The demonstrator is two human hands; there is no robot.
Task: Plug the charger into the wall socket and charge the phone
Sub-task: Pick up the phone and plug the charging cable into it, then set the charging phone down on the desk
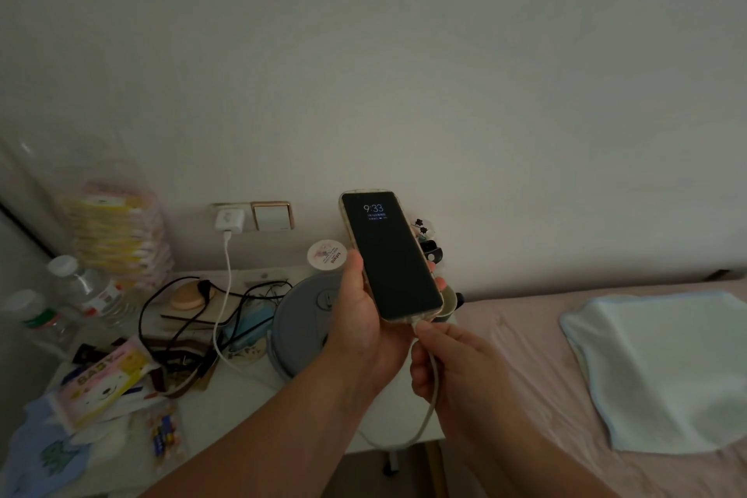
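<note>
A black phone [391,255] in a clear case is held upright by my left hand [359,315], its screen lit and showing 9:33. My right hand [448,368] pinches the white cable's plug [418,324] at the phone's bottom edge, where the plug meets the port. The white cable [223,295] runs from there down over the table's front and back up to the white charger [229,219], which sits in the wall socket to the left of a light switch [273,215].
The white bedside table [250,396] holds a grey round lidded container [303,319], black cords, plastic bottles [87,291], wipe packs [101,380] and a stack of packets. A bed with a pink sheet [525,356] and a folded pale towel [663,368] lies to the right.
</note>
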